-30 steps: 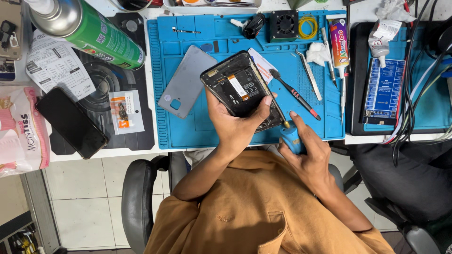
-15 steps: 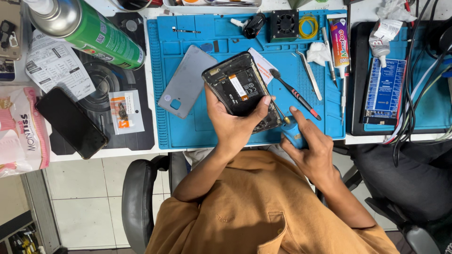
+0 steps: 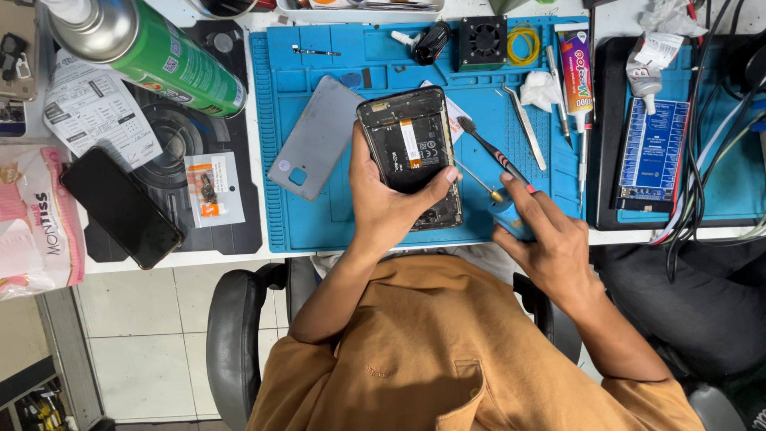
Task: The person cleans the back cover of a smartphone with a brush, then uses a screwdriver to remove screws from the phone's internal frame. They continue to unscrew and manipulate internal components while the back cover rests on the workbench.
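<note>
**Opened phone in left hand, screwdriver in right**

Holding an opened phone [image 3: 411, 156] above the blue mat [image 3: 343, 215], the left hand [image 3: 383, 203] grips it from below: thumb along the left edge, fingers [image 3: 443, 177] wrapped over the right edge, clamped on the frame. Phone sits tilted, back cover off, showing dark internals, a white label strip with an orange mark, and a metallic rim.

Right hand [image 3: 546, 239] sits just right of the phone, fingers closed on a blue-handled screwdriver [image 3: 499, 203]; its thin metal shaft points up-left toward the phone's right edge. Whether the tip touches the phone, cannot tell.

Containers: a shallow tray [image 3: 359, 6] at the top edge of the surface, contents mostly cut off and unclear.

On the mat: grey back cover [image 3: 315, 140], flat, rounded corners, lying just left of the phone; a small black square fan [image 3: 483, 40]; a coil of yellow wire [image 3: 523, 44]; metal tweezers [image 3: 527, 128]; a glue tube [image 3: 578, 64]. Left of the mat: green spray can [image 3: 159, 60] on its side, glossy black phone [image 3: 120, 206] face down or dark.
</note>
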